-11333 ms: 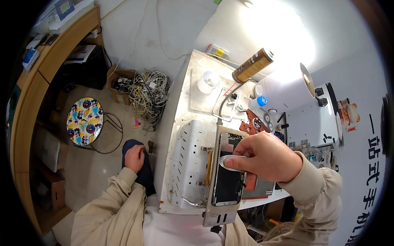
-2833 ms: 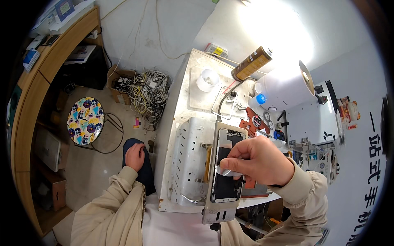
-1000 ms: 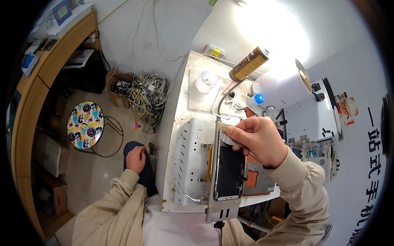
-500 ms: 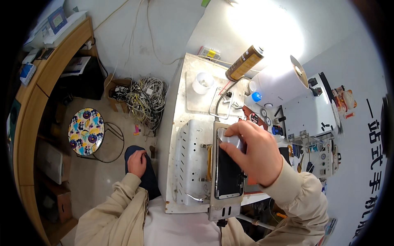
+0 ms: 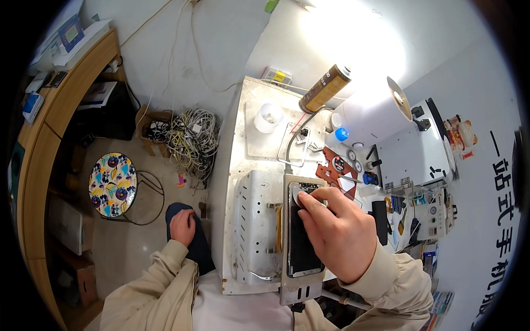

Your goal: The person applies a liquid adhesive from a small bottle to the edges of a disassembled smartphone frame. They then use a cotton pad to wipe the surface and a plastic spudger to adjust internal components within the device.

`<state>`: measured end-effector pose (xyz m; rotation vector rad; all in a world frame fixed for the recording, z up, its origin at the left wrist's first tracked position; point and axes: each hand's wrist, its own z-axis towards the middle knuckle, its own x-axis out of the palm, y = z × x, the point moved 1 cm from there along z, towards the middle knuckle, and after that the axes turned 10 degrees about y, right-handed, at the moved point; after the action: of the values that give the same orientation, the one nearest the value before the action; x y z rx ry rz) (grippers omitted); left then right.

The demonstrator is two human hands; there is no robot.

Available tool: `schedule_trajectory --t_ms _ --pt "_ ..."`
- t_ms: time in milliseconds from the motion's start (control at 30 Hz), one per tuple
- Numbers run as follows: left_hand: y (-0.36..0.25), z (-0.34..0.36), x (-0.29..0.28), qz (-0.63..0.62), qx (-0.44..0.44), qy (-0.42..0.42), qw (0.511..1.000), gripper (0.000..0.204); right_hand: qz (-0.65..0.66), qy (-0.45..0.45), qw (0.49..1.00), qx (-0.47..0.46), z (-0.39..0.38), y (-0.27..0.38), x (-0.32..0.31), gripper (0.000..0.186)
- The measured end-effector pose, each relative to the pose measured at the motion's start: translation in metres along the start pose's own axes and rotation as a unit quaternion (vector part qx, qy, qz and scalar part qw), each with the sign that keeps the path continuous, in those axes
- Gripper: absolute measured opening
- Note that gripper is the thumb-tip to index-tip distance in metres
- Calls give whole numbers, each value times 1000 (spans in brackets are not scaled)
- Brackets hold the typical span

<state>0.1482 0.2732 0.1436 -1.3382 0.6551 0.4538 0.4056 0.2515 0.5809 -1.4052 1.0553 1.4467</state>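
My right hand [image 5: 343, 234] is over a black phone [image 5: 305, 248], fingers bent and pinching a pale translucent disc [image 5: 298, 197] at the phone's far end. My fingers cover part of the disc, so its exact kind is unclear. Small inner parts of the phone show beside the fingertips. The phone lies lengthwise on a narrow metal holder [image 5: 303, 291], which is fixed beside a slotted white metal housing [image 5: 256, 220]. My left hand [image 5: 183, 227] rests on my thigh, fingers lying loosely, with nothing in it.
A white cup [image 5: 269, 118], a brown spray can [image 5: 326, 88] and a blue-capped bottle [image 5: 342, 134] stand farther back on the bench. Tools and a red-brown mat [image 5: 334, 168] lie to the right. A patterned stool [image 5: 113, 185] and tangled cables [image 5: 193, 138] are at left.
My right hand has tilted and dropped lower over the phone. The translucent piece, raised between the fingers before, now lies flatter at the phone's far end. My left hand stays on the thigh.
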Motion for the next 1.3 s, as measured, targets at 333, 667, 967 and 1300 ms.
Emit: schedule_trajectory --t_ms 333,667,967,1300 --pt "-3 2 -2 -6 0 -1 1000 11 -2 -16 1000 1 9 -2 1 23" --pt "-2 2 -3 -11 0 -2 1000 12 -22 -24 999 0 7 -2 3 24" --pt "-1 1 -3 -8 -4 5 1000 11 -15 -35 999 4 8 0 6 22" --pt "-4 1 -4 -9 7 -6 1000 11 6 -10 1000 17 0 3 0 24"
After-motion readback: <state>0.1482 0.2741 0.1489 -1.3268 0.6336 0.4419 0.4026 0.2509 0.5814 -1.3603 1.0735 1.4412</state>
